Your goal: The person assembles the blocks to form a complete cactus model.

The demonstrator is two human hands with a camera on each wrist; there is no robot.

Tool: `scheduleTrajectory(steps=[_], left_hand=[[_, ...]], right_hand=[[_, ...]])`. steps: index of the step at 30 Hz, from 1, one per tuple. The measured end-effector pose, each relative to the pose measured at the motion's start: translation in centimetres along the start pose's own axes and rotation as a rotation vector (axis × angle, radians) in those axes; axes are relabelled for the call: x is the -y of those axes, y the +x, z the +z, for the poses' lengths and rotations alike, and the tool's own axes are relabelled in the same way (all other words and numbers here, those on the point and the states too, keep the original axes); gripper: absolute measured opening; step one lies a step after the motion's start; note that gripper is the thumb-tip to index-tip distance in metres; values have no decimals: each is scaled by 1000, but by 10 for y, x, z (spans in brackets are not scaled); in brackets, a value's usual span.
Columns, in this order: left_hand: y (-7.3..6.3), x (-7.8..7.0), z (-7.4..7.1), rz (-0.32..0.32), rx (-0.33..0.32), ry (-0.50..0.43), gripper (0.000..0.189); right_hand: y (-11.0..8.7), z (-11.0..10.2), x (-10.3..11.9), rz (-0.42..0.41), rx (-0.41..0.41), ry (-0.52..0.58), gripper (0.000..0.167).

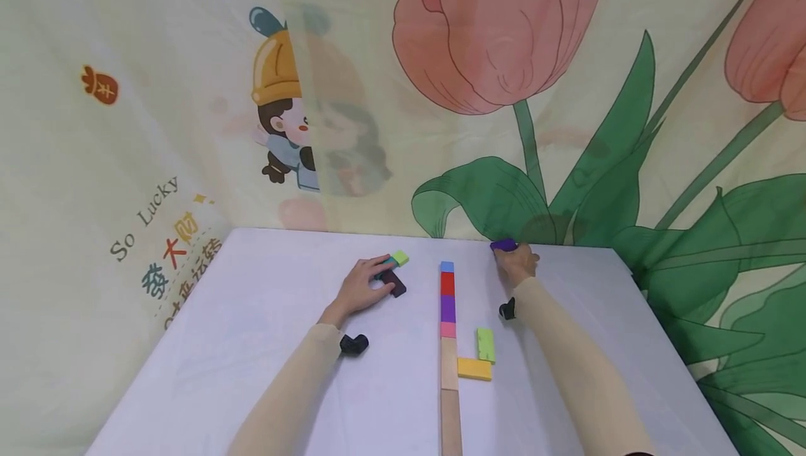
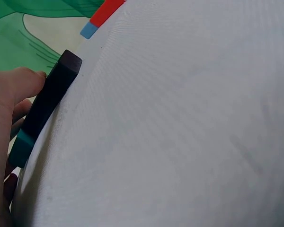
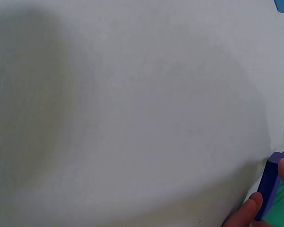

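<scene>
My left hand [image 1: 362, 288] lies on the white table [image 1: 252, 316] and grips a dark maroon block [image 1: 394, 283]. A teal block [image 1: 385, 264] sits under its fingers, with a light green block [image 1: 400, 258] just beyond. In the left wrist view the dark block [image 2: 52, 97] stands on edge against my thumb [image 2: 16, 82], its teal end [image 2: 21, 146] toward the palm. My right hand [image 1: 516, 265] pinches a purple block [image 1: 504, 244] at the table's far edge. The right wrist view shows that purple block [image 3: 270, 189] between two fingertips [image 3: 244, 213].
A straight line of blocks runs down the table's middle: blue [image 1: 446, 266], red [image 1: 447, 282], purple [image 1: 448, 308], pink [image 1: 448, 329], then tan pieces [image 1: 449, 365]. A green block [image 1: 485, 344] and a yellow block [image 1: 474, 368] lie right of it. A printed cloth backdrop [image 1: 504, 127] hangs behind.
</scene>
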State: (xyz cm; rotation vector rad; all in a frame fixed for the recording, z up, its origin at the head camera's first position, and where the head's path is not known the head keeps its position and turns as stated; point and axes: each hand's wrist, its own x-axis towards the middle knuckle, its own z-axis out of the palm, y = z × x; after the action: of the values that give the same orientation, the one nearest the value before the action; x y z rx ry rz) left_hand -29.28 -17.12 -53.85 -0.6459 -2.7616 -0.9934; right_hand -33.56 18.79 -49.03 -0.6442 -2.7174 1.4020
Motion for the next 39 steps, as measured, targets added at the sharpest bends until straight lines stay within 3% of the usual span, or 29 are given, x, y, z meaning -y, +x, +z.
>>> scheduleTrajectory(steps=[3,10,18,24,29,36,39], left_hand=[[0,0,2,0,-1,-2,49],[-1,-3,-2,17,-24,5,48],[-2,-5,-4,20,-18,4,48],[-2,-3,-1,19,-25,4,49],[-2,-4,1,18,-13,13,49],[-3,-5,-3,23,-23,-7,49],[-4,-5,-4,18,-19,-4,49]], right_hand=[[0,-1,-2,-4,-33,41,70],[5,0,-3,-87,-172,156,35],[3,-1,1,-41,-61,54,62],[1,2,1,-12,-63,-23,68],[-1,3,1,-8,-104,-6,64],[0,9,11,-104,-178,172,39],[2,9,15,-140,-193,194,30]])
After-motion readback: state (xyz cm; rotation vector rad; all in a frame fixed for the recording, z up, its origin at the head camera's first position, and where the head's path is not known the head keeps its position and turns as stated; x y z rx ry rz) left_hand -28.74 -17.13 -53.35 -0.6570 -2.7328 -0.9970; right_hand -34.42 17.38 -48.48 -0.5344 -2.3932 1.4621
